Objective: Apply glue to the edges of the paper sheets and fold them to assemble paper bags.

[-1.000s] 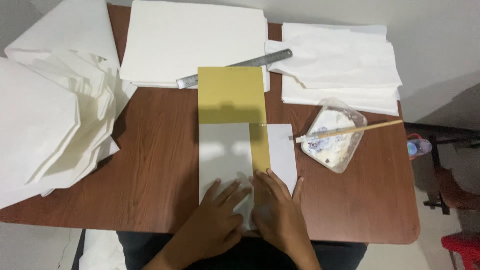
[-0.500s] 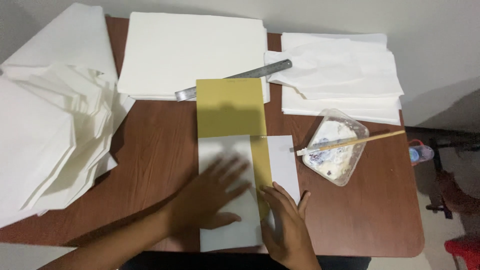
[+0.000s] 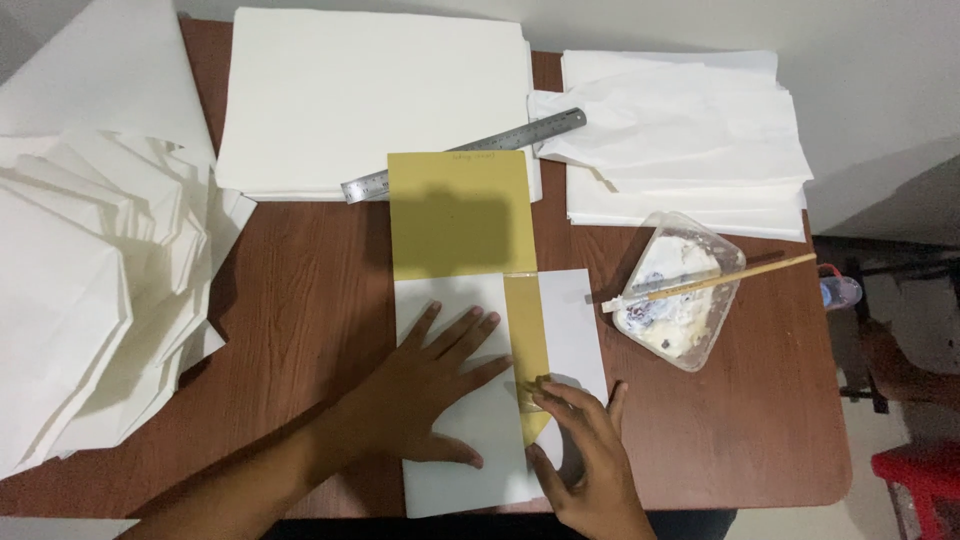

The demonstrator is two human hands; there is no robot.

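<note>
white paper sheet (image 3: 455,440) lies near the front edge of the brown table (image 3: 300,300), folded over a mustard-yellow card (image 3: 462,215) that sticks out above it, with a yellow strip showing between the two white flaps. the left hand (image 3: 425,385) is flat on the left flap, fingers spread and pointing up and to the right, palm pressing the paper down, gripping nothing. the right hand (image 3: 585,455) sits just beside it on the right flap, fingertips curled onto the yellow strip at the fold, touching the paper; whether it pinches an edge cannot be told. the two hands are close but not touching. behind the card a steel ruler (image 3: 465,155) lies slantwise, resting on a stack of white sheets (image 3: 370,95). to the right a clear plastic tray (image 3: 680,290) smeared with white paste carries a thin wooden-handled brush (image 3: 715,280) laid across it. more folded white paper (image 3: 690,130) sits behind the tray, and a fanned pile of folded pieces (image 3: 90,290) fills the left side.
</note>
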